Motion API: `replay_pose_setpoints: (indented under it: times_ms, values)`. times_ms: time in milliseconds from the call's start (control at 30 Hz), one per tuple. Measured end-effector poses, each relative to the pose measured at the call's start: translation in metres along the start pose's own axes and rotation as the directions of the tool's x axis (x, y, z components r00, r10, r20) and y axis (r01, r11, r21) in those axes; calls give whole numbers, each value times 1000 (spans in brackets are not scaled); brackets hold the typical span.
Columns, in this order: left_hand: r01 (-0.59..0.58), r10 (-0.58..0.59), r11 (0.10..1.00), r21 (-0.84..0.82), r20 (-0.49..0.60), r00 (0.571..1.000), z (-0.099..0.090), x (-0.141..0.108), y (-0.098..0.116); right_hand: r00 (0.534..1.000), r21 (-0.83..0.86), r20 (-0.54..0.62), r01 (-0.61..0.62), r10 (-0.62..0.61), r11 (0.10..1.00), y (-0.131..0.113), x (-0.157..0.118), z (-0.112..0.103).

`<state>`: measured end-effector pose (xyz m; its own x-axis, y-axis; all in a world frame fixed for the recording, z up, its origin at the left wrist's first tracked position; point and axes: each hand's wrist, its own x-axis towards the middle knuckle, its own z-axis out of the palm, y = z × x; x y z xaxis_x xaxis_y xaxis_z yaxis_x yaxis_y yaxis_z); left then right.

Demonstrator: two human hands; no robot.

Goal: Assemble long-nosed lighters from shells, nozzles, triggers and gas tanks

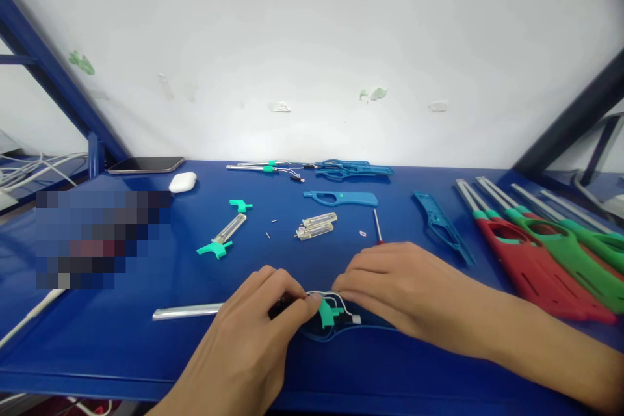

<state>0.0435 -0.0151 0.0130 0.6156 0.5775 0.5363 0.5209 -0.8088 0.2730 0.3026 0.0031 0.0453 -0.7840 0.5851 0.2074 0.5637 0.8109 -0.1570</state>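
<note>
A lighter being handled lies low in the middle of the head view: a blue half shell (324,337), a green trigger (327,314), white wires and a silver tube (188,312) pointing left. My left hand (260,318) is closed on the lighter where the tube meets the shell, its thumb beside the trigger. My right hand (404,286) has its fingers pressed together at the white wires (344,302), over the shell's right part. Its fingertips partly hide what they pinch. A small white connector (356,319) sits below them.
Behind the hands lie clear lighter bodies (316,230), green triggers (214,249), blue shells (341,198) and a screwdriver (377,227). Red and green lighters (541,266) are at the right. A phone (146,164) and white case (183,182) are at the back left.
</note>
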Motion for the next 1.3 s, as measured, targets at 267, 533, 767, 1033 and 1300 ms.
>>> replay_pose_setpoints:
  times_ms: [267,533,767,1033,1300]
  values:
    - [-36,36,999,8,-18,999,0,-1,-1,989,146,20,-149,148,978,-10,-5,-13]
    - [-9,4,999,53,88,996,-5,-1,3,988,192,136,-100,74,976,-2,-10,-12]
    - [-7,-4,997,82,134,991,-6,-4,8,992,-147,47,119,-113,982,-12,-13,-5]
    - [9,-19,996,85,113,993,-4,3,14,983,-208,34,182,-179,961,-17,-16,-4]
    - [-60,38,991,118,178,983,-6,-5,11,991,72,92,-103,96,992,-17,-14,-8]
